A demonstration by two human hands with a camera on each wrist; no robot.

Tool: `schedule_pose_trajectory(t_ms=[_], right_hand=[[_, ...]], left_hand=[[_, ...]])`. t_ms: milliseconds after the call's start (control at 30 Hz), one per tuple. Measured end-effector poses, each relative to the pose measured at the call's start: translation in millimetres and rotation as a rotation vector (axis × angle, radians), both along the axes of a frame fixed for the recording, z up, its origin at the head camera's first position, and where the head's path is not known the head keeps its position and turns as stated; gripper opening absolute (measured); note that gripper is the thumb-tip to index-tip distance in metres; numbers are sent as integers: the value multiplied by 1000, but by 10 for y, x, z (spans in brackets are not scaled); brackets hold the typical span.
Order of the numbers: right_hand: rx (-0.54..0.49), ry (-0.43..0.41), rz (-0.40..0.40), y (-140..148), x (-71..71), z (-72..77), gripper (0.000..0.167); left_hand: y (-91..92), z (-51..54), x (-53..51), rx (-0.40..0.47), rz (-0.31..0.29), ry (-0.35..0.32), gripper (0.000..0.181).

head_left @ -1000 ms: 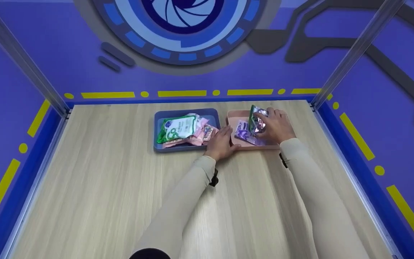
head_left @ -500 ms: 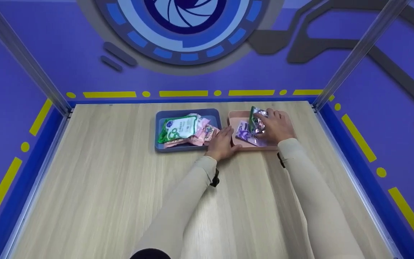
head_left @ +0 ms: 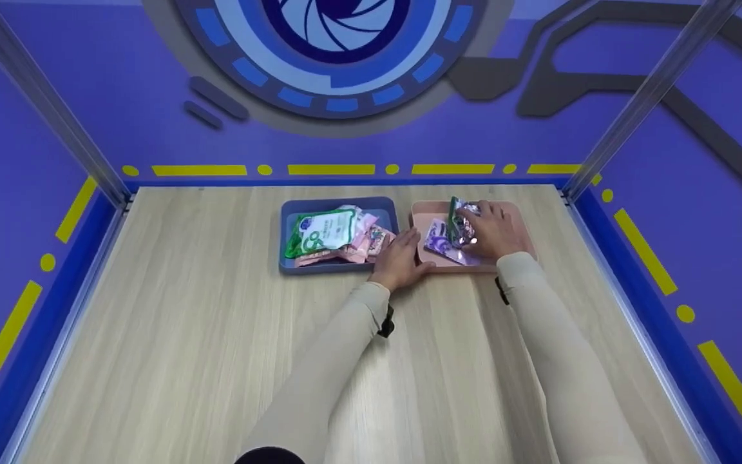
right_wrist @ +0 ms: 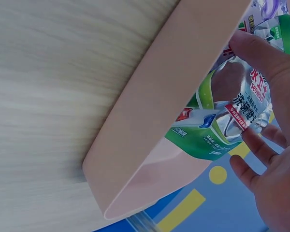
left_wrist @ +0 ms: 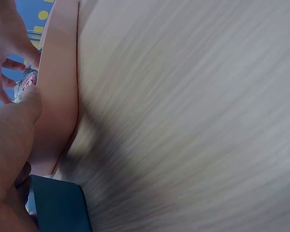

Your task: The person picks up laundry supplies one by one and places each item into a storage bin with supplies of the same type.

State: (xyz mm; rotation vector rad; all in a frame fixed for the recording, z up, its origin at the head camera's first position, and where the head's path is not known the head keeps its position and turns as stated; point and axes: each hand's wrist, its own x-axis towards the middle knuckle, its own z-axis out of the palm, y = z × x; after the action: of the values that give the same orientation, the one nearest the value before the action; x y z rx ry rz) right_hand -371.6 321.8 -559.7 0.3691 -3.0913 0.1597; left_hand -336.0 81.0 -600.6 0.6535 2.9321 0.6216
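Observation:
My right hand [head_left: 498, 233] pinches a silver-and-green pouch [head_left: 461, 229] between thumb and fingers. It stands upright inside the pink tray [head_left: 426, 209], over a purple packet [head_left: 442, 245] lying there. Chinese print and a green edge show on the pouch [right_wrist: 198, 137] in the right wrist view. At the tray's near left corner rests my left hand [head_left: 399, 263], its fingers extended along the side and its thumb at the front rim. In the left wrist view that thumb [left_wrist: 31, 104] touches the pink wall [left_wrist: 58, 87]; the other fingers are partly hidden.
Left of the pink tray stands a blue tray [head_left: 377, 205], with a narrow gap between them. It holds a green-and-white packet [head_left: 329, 231] on top of pink packets [head_left: 361, 250]. Purple panels [head_left: 371, 145] wall the wooden table [head_left: 203, 309] at the back and sides.
The right hand and the pouch have sunk slightly lower into the pink tray. The left hand stays in place at the tray corner. The head view has shifted a little.

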Motion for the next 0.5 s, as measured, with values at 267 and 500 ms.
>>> schedule_pose_trajectory(t_ms=[267,500], right_hand=[[-22,21,10,-26,-15,-43,87],[3,-49,-8,-31,-20,-20,88]], left_hand=[[-4,1,-7,-15,-3,-8,83],[-9,-2,-2,-18,-9,11,83]])
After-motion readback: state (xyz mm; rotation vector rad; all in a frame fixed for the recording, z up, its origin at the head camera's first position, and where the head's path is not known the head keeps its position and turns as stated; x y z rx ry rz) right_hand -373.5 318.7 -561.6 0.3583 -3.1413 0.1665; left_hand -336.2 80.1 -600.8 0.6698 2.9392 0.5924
